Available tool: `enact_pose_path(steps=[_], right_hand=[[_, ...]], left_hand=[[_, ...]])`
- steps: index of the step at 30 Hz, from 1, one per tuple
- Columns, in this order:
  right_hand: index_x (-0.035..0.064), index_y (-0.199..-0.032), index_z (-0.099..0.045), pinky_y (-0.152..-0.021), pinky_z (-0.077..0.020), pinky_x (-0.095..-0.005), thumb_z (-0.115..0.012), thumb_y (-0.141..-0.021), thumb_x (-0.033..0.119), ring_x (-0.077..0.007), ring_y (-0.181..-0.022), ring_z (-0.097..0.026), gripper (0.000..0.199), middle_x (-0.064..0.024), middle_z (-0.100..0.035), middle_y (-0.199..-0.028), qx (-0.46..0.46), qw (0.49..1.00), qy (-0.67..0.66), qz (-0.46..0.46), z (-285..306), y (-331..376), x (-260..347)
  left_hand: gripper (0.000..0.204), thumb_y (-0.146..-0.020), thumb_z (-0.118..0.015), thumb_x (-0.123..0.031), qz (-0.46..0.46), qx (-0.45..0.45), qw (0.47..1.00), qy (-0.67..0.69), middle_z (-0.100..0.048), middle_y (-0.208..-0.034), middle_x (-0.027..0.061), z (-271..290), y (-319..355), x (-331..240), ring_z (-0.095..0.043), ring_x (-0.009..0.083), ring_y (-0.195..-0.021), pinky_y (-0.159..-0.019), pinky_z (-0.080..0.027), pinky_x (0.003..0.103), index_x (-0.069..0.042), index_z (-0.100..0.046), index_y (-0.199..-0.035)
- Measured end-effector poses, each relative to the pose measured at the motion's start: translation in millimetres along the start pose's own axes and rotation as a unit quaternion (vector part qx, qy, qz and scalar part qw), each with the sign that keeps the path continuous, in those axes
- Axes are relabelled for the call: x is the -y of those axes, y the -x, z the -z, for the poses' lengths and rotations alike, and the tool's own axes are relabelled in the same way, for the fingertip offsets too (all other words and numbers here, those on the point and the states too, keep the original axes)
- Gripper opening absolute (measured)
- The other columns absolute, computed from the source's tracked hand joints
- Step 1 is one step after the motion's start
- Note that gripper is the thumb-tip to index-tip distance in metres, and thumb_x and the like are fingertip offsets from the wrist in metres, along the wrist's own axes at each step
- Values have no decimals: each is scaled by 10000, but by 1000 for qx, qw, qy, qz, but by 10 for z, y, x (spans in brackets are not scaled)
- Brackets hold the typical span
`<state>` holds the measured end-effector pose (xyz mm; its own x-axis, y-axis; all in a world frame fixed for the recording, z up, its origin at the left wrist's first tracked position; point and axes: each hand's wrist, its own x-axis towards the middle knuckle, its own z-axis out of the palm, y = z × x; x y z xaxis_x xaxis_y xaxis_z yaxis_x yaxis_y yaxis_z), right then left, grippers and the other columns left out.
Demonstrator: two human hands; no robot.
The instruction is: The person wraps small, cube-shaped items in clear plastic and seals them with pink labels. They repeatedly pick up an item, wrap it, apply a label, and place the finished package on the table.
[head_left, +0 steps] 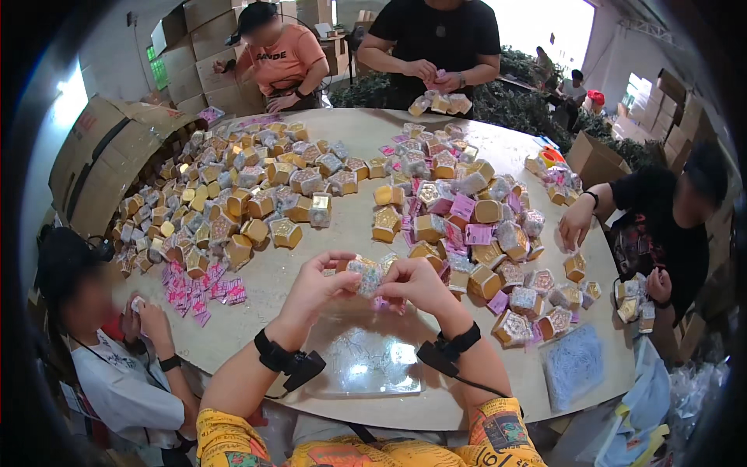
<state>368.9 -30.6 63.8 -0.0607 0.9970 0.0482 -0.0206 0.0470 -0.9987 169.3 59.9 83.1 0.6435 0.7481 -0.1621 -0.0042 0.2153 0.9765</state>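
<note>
One small box [362, 278], pale patterned face showing, held up between two bare hands above the middle of the near part of the table [346, 226]. Left hand [325, 282]: thumb and fingers pinching the box from its left side. Right hand [415, 286]: fingertips drawn together at the right edge (whether they grip box or wrapping, cannot tell). Handling, as judged: steady the body with the left, leave fine work to the right fingertips, press lightly so that the thin walls do not dent, and keep the face turned up where it can be watched. Materials: many-sided boxes, gold and smooth-looking on the sides, white and raised-looking on top, heaped in a left pile [285, 233] and a right pile [513, 329]; a number wear cloudy, crinkled clear wrap. Pink packets [204, 288], flat, thin and printed, scattered beside the left pile, with more tucked among the right. One clear plastic bag [366, 362], glossy and creased, flat below the hands. One bluish bag [574, 366], soft and wrinkled, at the right edge. One large carton [109, 167], brown cardboard, tipped behind the left pile.
</note>
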Motion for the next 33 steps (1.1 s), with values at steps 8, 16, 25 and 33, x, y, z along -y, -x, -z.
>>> enact_pose_path(steps=[8, 16, 25, 33], right_hand=[[11, -714, -607, -474, -479, -228, -687, -827, 81, -143, -559, -656, 155, -89, -664, -672, 7, 999, -51, -17, -170, -56, -34], [36, -959, -625, -654, -520, -309, -733, -769, 257, -208, -805, -642, 311, -135, -629, -995, -275, 828, 486, 56, 922, -138, 816], [273, -1296, -544, -1003, -192, -749, -780, -615, 545, -456, -1424, -61, 770, -180, -224, -1529, -47, 586, 807, -59, 462, -82, -5], [257, -1279, -570, -1045, -202, -687, -653, -776, 498, -416, -1401, -184, 564, -153, -355, -1456, -133, 532, 826, -130, 1209, -280, -225]], left_hand=[[441, -852, -667, -146, 5, 44, 997, -62, -565, -1061, 88, 168, 67, -126, -646, 172, -835, -704, -560, 291, -22, -526, -1251], [417, -897, -628, -194, -68, 66, 985, -147, -546, -1159, 94, 571, 601, -294, -633, 149, -862, -771, -537, 297, -55, -539, -1280], [407, -794, -691, -120, -167, -79, 920, -346, -535, -1186, 145, 842, 1426, 736, -531, 274, -1113, -956, -422, 358, -31, -586, -1176], [403, -769, -711, -144, -242, -131, 883, -381, -519, -1217, 190, 742, 1480, 991, -506, 343, -1138, -960, -414, 393, -27, -598, -1137]])
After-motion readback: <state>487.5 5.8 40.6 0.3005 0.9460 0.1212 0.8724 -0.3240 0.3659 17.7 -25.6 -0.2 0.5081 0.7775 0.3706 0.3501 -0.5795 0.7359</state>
